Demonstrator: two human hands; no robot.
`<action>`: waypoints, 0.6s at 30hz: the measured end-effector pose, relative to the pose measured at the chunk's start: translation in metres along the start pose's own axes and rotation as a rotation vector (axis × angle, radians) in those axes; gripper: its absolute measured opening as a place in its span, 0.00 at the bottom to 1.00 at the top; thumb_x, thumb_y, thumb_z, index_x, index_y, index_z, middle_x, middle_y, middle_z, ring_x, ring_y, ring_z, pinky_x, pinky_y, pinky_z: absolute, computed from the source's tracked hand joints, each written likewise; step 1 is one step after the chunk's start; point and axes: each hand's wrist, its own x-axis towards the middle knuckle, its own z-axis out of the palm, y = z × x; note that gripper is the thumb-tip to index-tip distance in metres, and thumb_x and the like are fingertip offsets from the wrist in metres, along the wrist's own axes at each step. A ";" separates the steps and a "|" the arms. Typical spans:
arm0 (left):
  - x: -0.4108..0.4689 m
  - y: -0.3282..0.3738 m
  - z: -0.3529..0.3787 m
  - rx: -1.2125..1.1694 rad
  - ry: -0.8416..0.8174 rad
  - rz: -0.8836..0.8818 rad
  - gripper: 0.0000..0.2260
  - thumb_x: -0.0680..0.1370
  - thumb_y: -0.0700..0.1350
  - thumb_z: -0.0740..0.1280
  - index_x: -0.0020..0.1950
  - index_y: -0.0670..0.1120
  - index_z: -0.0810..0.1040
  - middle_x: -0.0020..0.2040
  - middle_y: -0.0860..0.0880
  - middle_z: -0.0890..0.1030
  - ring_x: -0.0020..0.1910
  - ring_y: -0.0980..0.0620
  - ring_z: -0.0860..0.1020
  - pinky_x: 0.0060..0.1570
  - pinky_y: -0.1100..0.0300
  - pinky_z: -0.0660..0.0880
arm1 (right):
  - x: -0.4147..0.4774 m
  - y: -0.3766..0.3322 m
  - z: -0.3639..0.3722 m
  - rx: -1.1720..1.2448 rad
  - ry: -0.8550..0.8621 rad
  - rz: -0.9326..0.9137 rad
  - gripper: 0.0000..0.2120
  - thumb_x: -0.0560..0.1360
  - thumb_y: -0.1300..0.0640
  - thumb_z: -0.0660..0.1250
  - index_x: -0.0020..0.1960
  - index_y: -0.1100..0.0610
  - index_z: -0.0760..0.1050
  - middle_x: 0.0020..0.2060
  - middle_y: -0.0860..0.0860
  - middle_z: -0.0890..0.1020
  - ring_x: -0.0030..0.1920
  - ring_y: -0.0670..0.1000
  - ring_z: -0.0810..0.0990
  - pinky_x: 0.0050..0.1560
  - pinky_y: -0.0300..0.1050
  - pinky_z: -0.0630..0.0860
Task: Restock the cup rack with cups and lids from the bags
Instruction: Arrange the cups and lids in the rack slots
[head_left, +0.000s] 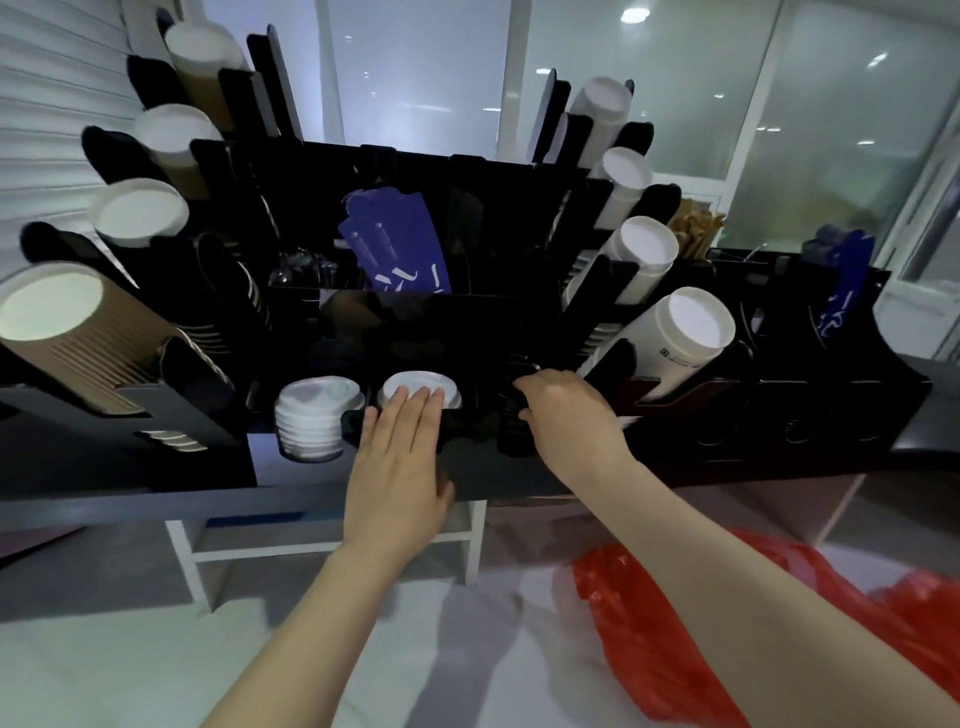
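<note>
I see dim, cool indoor light; ceiling lamps (632, 14) glare off the glass wall (810, 104). Black rack (498, 322) is underexposed, detail lost. Soft blur overall, strong wide-angle bending at edges. Faint shadows on the floor (130, 649).

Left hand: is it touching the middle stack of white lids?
Touching. In the head view the left hand lies flat, its fingers resting on top of the middle stack of white lids, with no gap visible.

Beyond the hands, frosted glass partitions (415, 78) in pale frames fill the back wall, with ceiling lights (631, 14) mirrored in them. White slatted blinds (57, 104) hang far left. Below the hands stand a white shelf frame (332, 551) and pale floor (130, 665).
</note>
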 end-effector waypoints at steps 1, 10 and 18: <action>0.000 0.000 0.000 -0.006 -0.003 -0.001 0.39 0.63 0.39 0.76 0.72 0.38 0.66 0.69 0.40 0.71 0.71 0.39 0.65 0.70 0.45 0.53 | 0.000 0.000 -0.001 0.020 0.014 0.014 0.13 0.78 0.65 0.62 0.62 0.57 0.75 0.55 0.52 0.78 0.56 0.52 0.74 0.53 0.44 0.75; -0.001 -0.001 -0.003 -0.015 -0.022 0.001 0.37 0.65 0.39 0.73 0.73 0.39 0.64 0.70 0.41 0.69 0.72 0.40 0.63 0.71 0.46 0.51 | 0.009 -0.006 -0.018 0.033 -0.149 0.120 0.13 0.75 0.67 0.66 0.57 0.57 0.78 0.48 0.55 0.81 0.47 0.56 0.80 0.42 0.47 0.79; -0.002 -0.002 -0.004 -0.065 -0.034 -0.002 0.38 0.70 0.43 0.70 0.76 0.43 0.57 0.75 0.46 0.62 0.76 0.46 0.53 0.72 0.54 0.38 | 0.001 -0.006 -0.013 0.024 -0.060 0.070 0.12 0.77 0.67 0.64 0.59 0.59 0.76 0.52 0.54 0.78 0.52 0.54 0.78 0.49 0.46 0.78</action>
